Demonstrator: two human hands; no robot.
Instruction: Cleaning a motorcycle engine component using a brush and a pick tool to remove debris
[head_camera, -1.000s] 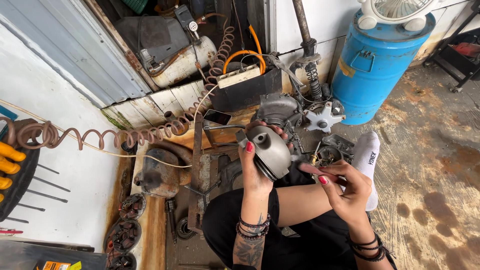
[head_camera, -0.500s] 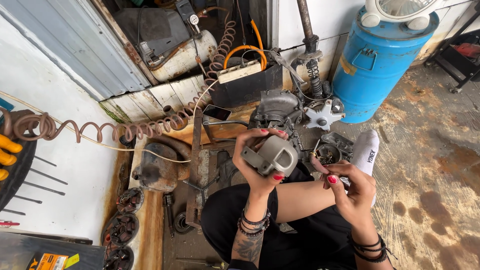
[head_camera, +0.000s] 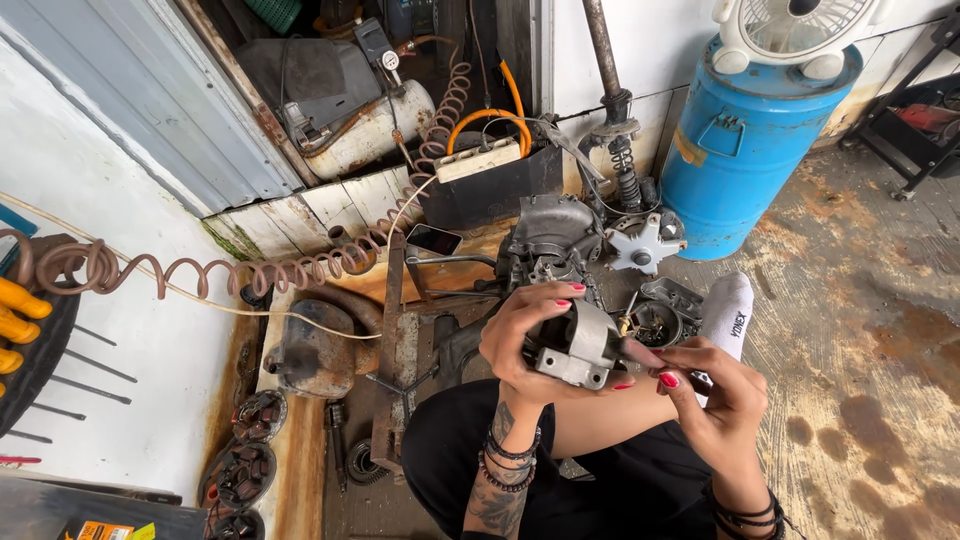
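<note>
Head view, one camera, looking down over a seated person's lap.

Item, held: grey cast-metal engine part (head_camera: 580, 345), rounded housing with a flat flanged foot, raised above the knees and just in front of the stripped engine block (head_camera: 555, 245). The left hand (head_camera: 525, 340) wraps it from the far side, fingers curled over the top and thumb beneath, closed firmly on it. The right hand (head_camera: 715, 395) meets the part's right edge; thumb and forefinger are pinched together at the housing's lip, but whether they nip a small piece or only touch the metal cannot be told.

Items, surrounding: white star-shaped rotor (head_camera: 640, 245) beside the block; blue plastic drum (head_camera: 745, 140) with a small white fan (head_camera: 790, 30) on top; coiled brown air hose (head_camera: 200, 270) running left across the wall; compressor tank (head_camera: 370, 125) behind; rusted metal plate (head_camera: 395, 350) and dark wound stators (head_camera: 240, 475) on the floor at left; yellow-handled tools (head_camera: 18, 315) at the frame's edge; white sock (head_camera: 725, 315) on stained concrete.

Step in hand, judged: close inspection or fingertip work on the housing's edge, part steadied off the floor. Any next move calls for a steady left-hand hold and fine fingertip control at the lip, since the housing looks heavy and smooth.
</note>
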